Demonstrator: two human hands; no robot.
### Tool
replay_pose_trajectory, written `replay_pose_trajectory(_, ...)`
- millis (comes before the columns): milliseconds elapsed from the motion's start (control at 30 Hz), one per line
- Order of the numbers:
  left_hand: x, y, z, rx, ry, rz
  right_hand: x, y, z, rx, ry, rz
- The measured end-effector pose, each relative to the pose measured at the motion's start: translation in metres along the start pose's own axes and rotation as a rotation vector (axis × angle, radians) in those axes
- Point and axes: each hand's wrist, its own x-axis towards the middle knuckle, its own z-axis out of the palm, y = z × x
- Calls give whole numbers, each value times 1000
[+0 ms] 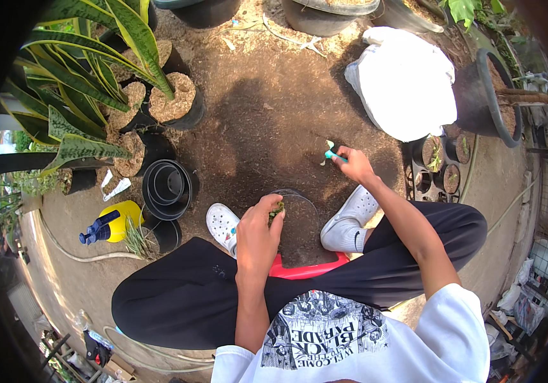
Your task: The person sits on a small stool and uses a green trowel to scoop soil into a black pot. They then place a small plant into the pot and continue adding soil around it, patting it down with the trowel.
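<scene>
My left hand (258,233) holds a small green plant (276,210) over a black pot (299,223) filled with dark soil, which stands between my white shoes. My right hand (352,164) reaches forward over the soil-covered ground, gripping a small trowel with a teal handle (333,154); its pale blade (327,150) points away from me. I sit on a low red stool (306,269).
Potted snake plants (95,83) stand at the left, with a stack of empty black pots (167,187) and a yellow spray bottle (113,223) beside them. A white sack (405,83) lies ahead right, next to a large black pot (481,96) and a tray of small pots (437,169).
</scene>
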Motion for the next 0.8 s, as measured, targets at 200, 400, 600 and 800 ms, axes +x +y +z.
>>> replay_pose_trajectory(200, -3, 1, 1, -8, 11, 41, 3, 1, -5, -49, 12, 10)
replay_pose_trajectory(400, -7, 0, 0, -23, 26, 87, -6, -10, -12, -67, -8, 4)
replay_pose_trajectory(600, -8, 0, -1, -76, 50, 66, -23, -18, -21, -83, 62, -58)
replay_pose_trajectory(800, -6, -10, 1, -77, 99, 11, -45, -40, -56, -199, 11, -9)
